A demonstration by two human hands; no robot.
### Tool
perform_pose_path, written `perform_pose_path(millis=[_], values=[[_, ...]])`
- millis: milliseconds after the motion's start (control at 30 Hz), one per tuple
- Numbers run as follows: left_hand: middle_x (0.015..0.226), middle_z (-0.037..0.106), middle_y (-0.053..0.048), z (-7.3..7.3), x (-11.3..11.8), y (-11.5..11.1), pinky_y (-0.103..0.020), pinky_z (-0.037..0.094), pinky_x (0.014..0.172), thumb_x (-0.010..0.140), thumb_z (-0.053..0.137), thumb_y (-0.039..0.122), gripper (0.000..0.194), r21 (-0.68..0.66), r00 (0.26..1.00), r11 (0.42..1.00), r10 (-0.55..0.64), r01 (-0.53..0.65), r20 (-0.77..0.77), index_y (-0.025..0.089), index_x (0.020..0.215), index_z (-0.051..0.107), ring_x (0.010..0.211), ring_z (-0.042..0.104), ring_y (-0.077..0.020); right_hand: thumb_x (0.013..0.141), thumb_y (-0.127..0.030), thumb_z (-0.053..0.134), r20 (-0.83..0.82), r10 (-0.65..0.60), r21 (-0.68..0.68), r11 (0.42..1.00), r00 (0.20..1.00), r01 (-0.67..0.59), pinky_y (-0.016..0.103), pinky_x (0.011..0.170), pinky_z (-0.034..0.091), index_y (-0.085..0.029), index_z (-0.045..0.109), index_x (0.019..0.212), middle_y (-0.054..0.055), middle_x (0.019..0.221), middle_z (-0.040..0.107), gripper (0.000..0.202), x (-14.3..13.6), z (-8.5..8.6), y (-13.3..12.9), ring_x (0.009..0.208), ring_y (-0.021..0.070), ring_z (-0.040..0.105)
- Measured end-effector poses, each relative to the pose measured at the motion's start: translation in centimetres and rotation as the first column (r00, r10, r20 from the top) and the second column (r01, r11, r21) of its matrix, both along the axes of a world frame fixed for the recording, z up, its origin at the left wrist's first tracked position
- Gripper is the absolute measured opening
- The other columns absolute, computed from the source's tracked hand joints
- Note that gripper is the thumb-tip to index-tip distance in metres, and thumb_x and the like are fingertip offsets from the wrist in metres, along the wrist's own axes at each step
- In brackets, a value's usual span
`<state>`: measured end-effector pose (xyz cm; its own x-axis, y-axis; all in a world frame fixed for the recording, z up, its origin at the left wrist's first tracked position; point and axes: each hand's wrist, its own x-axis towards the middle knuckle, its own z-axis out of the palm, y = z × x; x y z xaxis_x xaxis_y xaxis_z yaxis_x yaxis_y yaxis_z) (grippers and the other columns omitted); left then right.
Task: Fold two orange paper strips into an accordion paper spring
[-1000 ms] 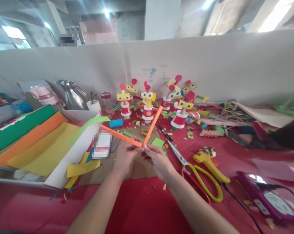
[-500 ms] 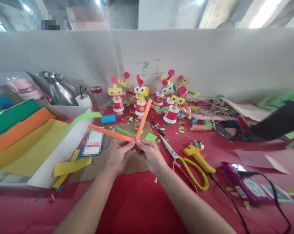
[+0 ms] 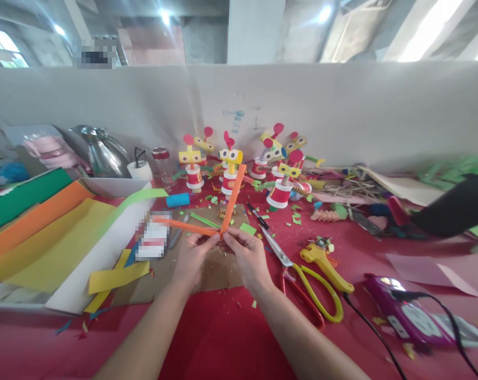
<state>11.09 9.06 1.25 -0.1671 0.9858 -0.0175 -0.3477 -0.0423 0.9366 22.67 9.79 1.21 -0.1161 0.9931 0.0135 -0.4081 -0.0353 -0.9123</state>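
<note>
Two orange paper strips meet at their ends between my hands, above a piece of brown cardboard (image 3: 218, 269). One orange strip (image 3: 183, 225) points left; the other orange strip (image 3: 234, 195) points up and away. My left hand (image 3: 193, 256) pinches the joined ends from the left. From the right, my right hand (image 3: 249, 256) pinches the same corner. The fingertips of both hands nearly touch and hide part of the joint. Behind the strips stand several paper-cup figures (image 3: 229, 182) with yellow heads and red discs on top.
Yellow-handled scissors (image 3: 320, 293), a yellow glue gun (image 3: 326, 266) and a purple device (image 3: 411, 311) with a cable lie to the right. On the left, a white box (image 3: 100, 248) holds coloured paper. A blue roll (image 3: 177, 200) and paper scraps lie ahead.
The view has tilted slightly up, so the table things appear lower. The left-pointing strip looks narrower and its far end sits lower; both hands keep their pinch at the corner.
</note>
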Motion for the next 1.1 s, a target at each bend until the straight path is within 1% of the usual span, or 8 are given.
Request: perform_pose_path(millis=[133,300,433,667,767,867,933,1100], values=[[0.078,0.073,-0.006,0.16,-0.12,0.11,-0.032,0.045,0.08,0.058,0.079,0.029,0.024,-0.013,0.998,0.998,0.061,-0.062,-0.026,0.016,0.077,0.074,0.079,0.063,-0.0201,0.07,-0.033,0.071,0.042,-0.023,-0.003,1.0,0.999,0.023,0.031,0.067,0.05,-0.017,0.074,0.086,0.002,0.07,0.07,0.022,-0.04,-0.22,0.09,0.062,0.014,0.062],[0.077,0.073,-0.006,-0.08,-0.18,0.13,-0.033,0.045,0.081,0.059,0.079,0.03,0.026,-0.015,0.997,0.998,0.057,-0.058,-0.049,0.015,0.079,0.074,0.08,0.063,-0.0209,0.067,-0.032,0.073,0.087,-0.057,-0.003,0.998,0.995,0.057,0.028,0.064,0.049,-0.017,0.074,0.082,0.003,0.07,0.07,0.021,0.07,-0.19,0.28,0.064,0.0144,0.062],[0.077,0.072,-0.005,-0.49,-0.31,0.26,-0.029,0.045,0.076,0.059,0.079,0.029,0.026,-0.024,0.997,0.998,0.062,-0.063,-0.047,0.016,0.081,0.073,0.078,0.062,-0.0182,0.064,-0.032,0.075,0.092,-0.056,-0.008,0.998,0.994,0.057,0.028,0.067,0.05,-0.017,0.074,0.078,0.003,0.071,0.07,0.021,0.15,-0.12,0.39,0.067,0.0149,0.063],[0.071,0.071,-0.002,-0.65,-0.62,0.6,-0.022,0.043,0.065,0.055,0.081,0.02,0.029,-0.074,0.989,0.996,0.055,-0.045,0.137,0.016,0.082,0.072,0.066,0.06,-0.0112,0.07,-0.031,0.068,0.001,-0.011,-0.056,0.998,1.0,0.011,0.029,0.068,0.05,-0.017,0.072,0.083,0.002,0.071,0.068,0.02,0.22,-0.34,0.58,0.064,0.0136,0.062],[0.069,0.07,-0.001,-0.72,-0.79,0.74,-0.019,0.041,0.06,0.054,0.081,0.018,0.027,-0.107,0.979,0.993,0.063,-0.042,0.196,0.016,0.08,0.072,0.062,0.059,-0.009,0.068,-0.025,0.069,0.173,-0.04,0.087,0.996,0.984,0.026,0.028,0.068,0.049,-0.019,0.07,0.093,0.003,0.08,0.067,0.026,0.3,-0.52,0.59,0.072,0.0146,0.062],[0.069,0.069,-0.001,-0.76,-0.85,0.82,-0.02,0.042,0.059,0.054,0.08,0.018,0.025,-0.113,0.971,0.993,0.05,-0.024,0.232,0.015,0.078,0.071,0.061,0.058,-0.0089,0.067,-0.021,0.07,0.381,-0.13,0.294,0.956,0.916,0.013,0.028,0.07,0.05,-0.021,0.069,0.099,0.004,0.089,0.066,0.031,0.27,-0.6,0.46,0.077,0.016,0.06],[0.068,0.068,-0.001,-0.72,-0.8,0.8,-0.02,0.043,0.059,0.054,0.08,0.017,0.024,-0.113,0.968,0.994,0.027,0.001,0.248,0.014,0.076,0.071,0.062,0.059,-0.0092,0.07,-0.02,0.069,0.437,-0.197,0.37,0.929,0.878,0.024,0.028,0.07,0.05,-0.021,0.07,0.097,0.004,0.09,0.066,0.027,0.19,-0.61,0.36,0.078,0.0161,0.06],[0.067,0.066,-0.001,-0.64,-0.64,0.54,-0.02,0.043,0.06,0.055,0.08,0.017,0.022,-0.13,0.97,0.991,0.001,0.032,0.244,0.015,0.075,0.07,0.061,0.058,-0.0086,0.074,-0.017,0.067,0.47,-0.305,0.454,0.888,0.828,0.07,0.026,0.067,0.048,-0.022,0.072,0.086,0.002,0.079,0.068,0.014,0.13,-0.69,0.25,0.071,0.0155,0.062]])
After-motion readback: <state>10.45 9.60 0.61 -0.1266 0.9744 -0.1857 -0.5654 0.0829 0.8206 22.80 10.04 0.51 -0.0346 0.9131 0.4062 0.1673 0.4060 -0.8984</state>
